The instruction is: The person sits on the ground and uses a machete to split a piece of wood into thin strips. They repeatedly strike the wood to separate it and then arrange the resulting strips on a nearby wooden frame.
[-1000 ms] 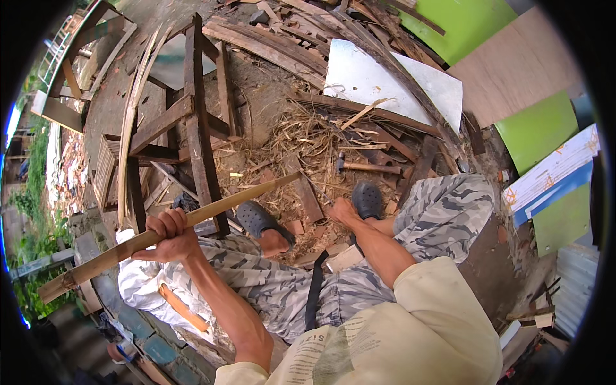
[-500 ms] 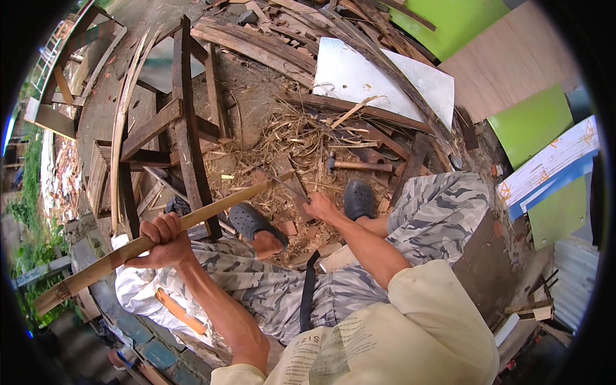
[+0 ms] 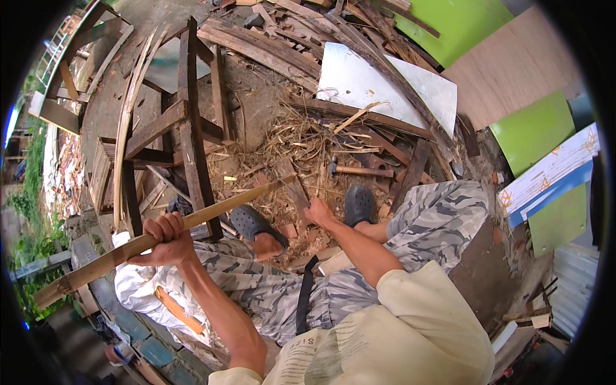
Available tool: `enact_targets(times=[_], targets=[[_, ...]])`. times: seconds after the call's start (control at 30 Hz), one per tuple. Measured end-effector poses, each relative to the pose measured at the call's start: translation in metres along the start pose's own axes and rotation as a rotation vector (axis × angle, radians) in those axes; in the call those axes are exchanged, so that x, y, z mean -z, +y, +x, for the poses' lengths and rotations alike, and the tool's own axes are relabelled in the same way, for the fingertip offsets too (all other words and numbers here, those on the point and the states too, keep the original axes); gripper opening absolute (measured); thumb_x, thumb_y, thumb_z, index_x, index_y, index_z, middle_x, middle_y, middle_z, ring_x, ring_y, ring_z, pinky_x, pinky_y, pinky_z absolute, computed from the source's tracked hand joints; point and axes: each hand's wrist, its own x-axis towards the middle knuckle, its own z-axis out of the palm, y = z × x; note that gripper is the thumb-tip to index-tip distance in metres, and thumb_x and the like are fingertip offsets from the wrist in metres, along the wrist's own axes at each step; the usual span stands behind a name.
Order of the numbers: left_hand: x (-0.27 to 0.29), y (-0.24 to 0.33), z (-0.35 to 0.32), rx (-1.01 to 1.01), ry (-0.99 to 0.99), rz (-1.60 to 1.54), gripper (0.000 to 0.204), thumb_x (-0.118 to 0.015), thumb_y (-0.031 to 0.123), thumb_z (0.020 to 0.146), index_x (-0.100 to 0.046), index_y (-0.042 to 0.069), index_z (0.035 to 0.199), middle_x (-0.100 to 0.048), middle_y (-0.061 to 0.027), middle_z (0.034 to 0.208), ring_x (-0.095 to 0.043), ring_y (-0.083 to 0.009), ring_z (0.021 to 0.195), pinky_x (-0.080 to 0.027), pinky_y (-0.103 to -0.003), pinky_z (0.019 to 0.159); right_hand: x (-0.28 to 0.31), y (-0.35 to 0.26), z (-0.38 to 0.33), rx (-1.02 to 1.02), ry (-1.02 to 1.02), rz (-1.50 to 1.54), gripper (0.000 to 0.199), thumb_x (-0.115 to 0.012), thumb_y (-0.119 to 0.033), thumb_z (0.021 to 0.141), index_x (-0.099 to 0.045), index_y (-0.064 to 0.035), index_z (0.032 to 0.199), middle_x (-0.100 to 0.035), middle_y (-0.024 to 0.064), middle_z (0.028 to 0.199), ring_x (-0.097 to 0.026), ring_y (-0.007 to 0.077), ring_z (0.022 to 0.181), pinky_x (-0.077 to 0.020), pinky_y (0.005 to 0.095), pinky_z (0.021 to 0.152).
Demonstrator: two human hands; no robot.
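Observation:
My left hand [image 3: 168, 239] is closed around a long, narrow wooden strip [image 3: 234, 204], which slants from the lower left up to the middle. The strip's far end stands above the littered ground, between my feet. My right hand [image 3: 319, 212] is closed near that far end, on a knife whose thin dark blade showed earlier; now the blade is barely visible and the handle is hidden by my fingers. Just beyond the right hand lies a flat brown board [image 3: 294, 191]. A hammer [image 3: 362, 171] with a wooden handle lies on the ground ahead.
A dark wooden frame [image 3: 192, 135] stands at the left, close to the strip. Wood shavings [image 3: 301, 138] cover the ground ahead. Old boards [image 3: 263, 54] and a white sheet [image 3: 359, 77] lie farther off. Green panels [image 3: 536, 131] are at the right. My clogs [image 3: 359, 204] flank the work.
My right hand has moved slightly down and to the right, and the knife's blade has turned nearly out of sight. My left hand keeps its grip on the strip; the view shifted slightly.

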Motion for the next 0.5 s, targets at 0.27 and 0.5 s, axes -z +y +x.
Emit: enact_targets(times=[0.27, 0.5], targets=[[0.011, 0.005, 0.003, -0.060, 0.221, 0.074, 0.086, -0.038, 0.102, 0.066, -0.022, 0.017, 0.062, -0.017, 0.0039, 0.049, -0.013, -0.0107, 0.044, -0.013, -0.027, 0.044, 0.001, -0.034, -0.022, 0.045, 0.019, -0.021, 0.032, -0.064, -0.024, 0.083, -0.072, 0.0013, 0.100, -0.069, 0.0321, 0.097, -0.068, 0.0473, 0.093, -0.0550, 0.0519, 0.085], [-0.012, -0.004, 0.005, -0.014, 0.204, 0.029, 0.086, -0.037, 0.102, 0.066, -0.022, 0.017, 0.062, -0.016, 0.0034, 0.048, -0.013, -0.0113, 0.043, -0.013, -0.029, 0.044, 0.000, 0.026, 0.000, -0.239, 0.084, 0.013, 0.032, -0.063, -0.022, 0.085, -0.071, 0.0042, 0.102, -0.069, 0.0304, 0.100, -0.069, 0.0458, 0.096, -0.0558, 0.0492, 0.082]])
